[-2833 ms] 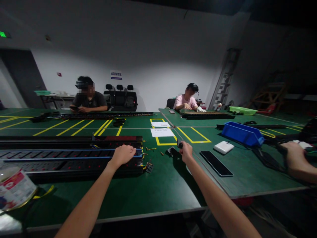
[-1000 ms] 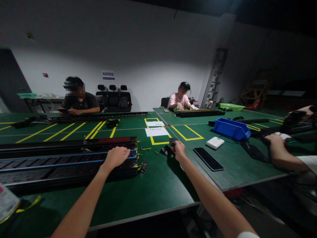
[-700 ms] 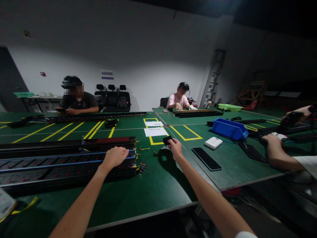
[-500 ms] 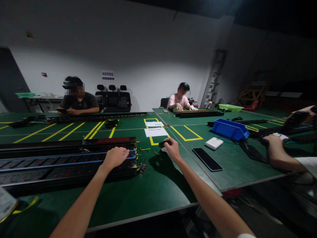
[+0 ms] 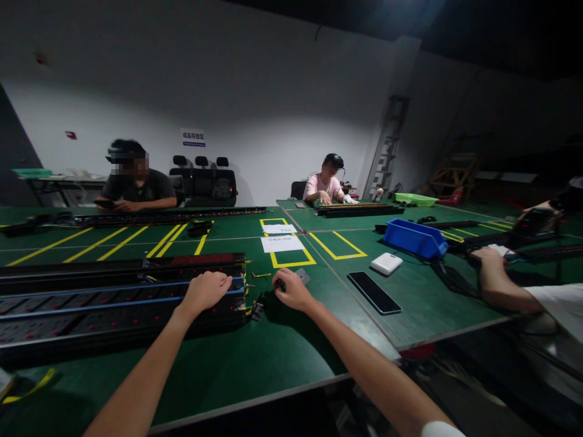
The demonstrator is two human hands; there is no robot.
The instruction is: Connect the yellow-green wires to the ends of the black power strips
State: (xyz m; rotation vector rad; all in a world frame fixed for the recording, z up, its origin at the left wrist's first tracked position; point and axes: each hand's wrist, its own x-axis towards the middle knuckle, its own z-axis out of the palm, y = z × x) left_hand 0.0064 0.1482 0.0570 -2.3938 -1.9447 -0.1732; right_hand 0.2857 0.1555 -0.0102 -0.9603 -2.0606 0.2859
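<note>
Long black power strips (image 5: 113,315), with blue edges and rows of red dots, lie side by side on the green table (image 5: 255,376). My left hand (image 5: 207,292) is closed over the blue-edged strip near its right end. Yellow wires and a small black connector part (image 5: 257,311) stick out from that end. Just right of it, my right hand (image 5: 294,290) pinches a small dark piece (image 5: 280,283), mostly covered by the fingers. A flat grey piece (image 5: 302,276) lies behind that hand.
To the right are a black phone (image 5: 373,292), a white box-shaped device (image 5: 386,263) and a blue bin (image 5: 414,238). White paper sheets (image 5: 282,244) lie ahead within yellow tape. Two people sit across the table; another person's arm (image 5: 501,279) is at right.
My right hand has moved left with the small dark piece, closer to the strips' ends. The grey piece now shows behind it. My left hand stays on the strip; the view has shifted slightly.
</note>
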